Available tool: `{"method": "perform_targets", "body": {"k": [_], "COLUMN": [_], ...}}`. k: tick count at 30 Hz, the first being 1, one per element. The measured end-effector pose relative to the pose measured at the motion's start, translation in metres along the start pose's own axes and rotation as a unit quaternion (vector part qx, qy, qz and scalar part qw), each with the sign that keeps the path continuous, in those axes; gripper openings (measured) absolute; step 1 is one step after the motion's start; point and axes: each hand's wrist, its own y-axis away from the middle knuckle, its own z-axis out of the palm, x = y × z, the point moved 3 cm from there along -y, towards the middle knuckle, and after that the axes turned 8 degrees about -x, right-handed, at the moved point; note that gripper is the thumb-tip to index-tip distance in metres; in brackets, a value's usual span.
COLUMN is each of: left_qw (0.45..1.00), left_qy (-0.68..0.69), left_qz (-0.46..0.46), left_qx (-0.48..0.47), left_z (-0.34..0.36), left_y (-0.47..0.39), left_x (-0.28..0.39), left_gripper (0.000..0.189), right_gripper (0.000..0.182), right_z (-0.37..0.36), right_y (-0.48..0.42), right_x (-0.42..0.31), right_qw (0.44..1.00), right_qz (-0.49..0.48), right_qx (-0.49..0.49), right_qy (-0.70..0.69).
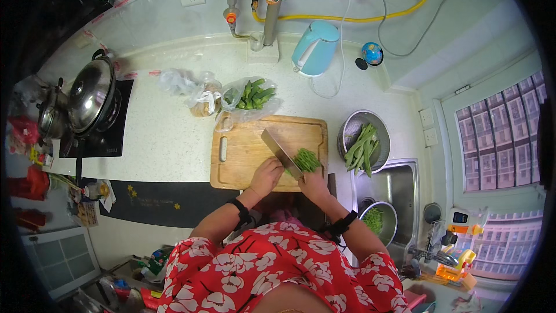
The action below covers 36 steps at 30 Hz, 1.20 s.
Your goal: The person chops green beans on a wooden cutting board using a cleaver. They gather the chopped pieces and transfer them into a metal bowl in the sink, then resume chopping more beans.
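Observation:
A wooden cutting board (pixel 243 143) lies on the counter in front of me. Over it I have a cleaver (pixel 278 150), its broad blade slanting up to the left, its handle hidden in my right hand (pixel 313 186). The fingers of my left hand (pixel 266 175) are bent together against the blade's left side or just beside it; whether they pinch anything is hidden. A heap of cut green beans (pixel 307 160) sits on the board, right of the blade and just above my right hand.
A metal colander (pixel 383 139) with whole green beans (pixel 362 148) stands right of the board. Cut beans (pixel 372 221) fill part of a bowl (pixel 392 226) in the sink (pixel 402 187). Behind the board is a plastic bag of okra (pixel 256 95). A kettle (pixel 319 48) and lidded wok (pixel 91 95) stand farther off.

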Motion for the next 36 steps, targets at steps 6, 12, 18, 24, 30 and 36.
{"method": "perform_targets", "body": {"k": [6, 12, 18, 24, 30, 36], "left_qw": [1.0, 1.0, 1.0, 1.0, 1.0, 1.0], "left_qy": [-0.003, 0.001, 0.0, 0.007, 0.006, -0.005], "left_qz": [-0.004, -0.006, 0.0, -0.007, -0.012, -0.013], "left_qx": [0.013, 0.015, 0.025, 0.018, 0.017, 0.0], "left_z": [0.002, 0.003, 0.003, 0.004, 0.004, 0.003], "left_y": [0.001, 0.003, 0.002, 0.005, 0.004, 0.003], "left_x": [0.0, 0.0, 0.0, -0.003, -0.003, -0.003], "left_gripper": [0.011, 0.01, 0.011, 0.012, 0.013, 0.015], "right_gripper": [0.019, 0.018, 0.018, 0.02, 0.02, 0.021], "right_z": [-0.009, -0.006, 0.009, -0.005, -0.005, -0.004], "right_y": [0.008, 0.01, -0.014, -0.002, 0.017, 0.016], "right_x": [-0.013, -0.015, -0.004, -0.004, -0.006, -0.004], "right_qw": [0.997, 0.993, 0.999, 0.999, 1.0, 1.0], "right_qz": [-0.016, -0.034, -0.002, 0.016, -0.004, 0.01], "right_qx": [0.044, 0.066, 0.04, 0.029, 0.009, -0.001], "right_qy": [0.057, 0.095, 0.008, -0.008, 0.021, 0.022]}}
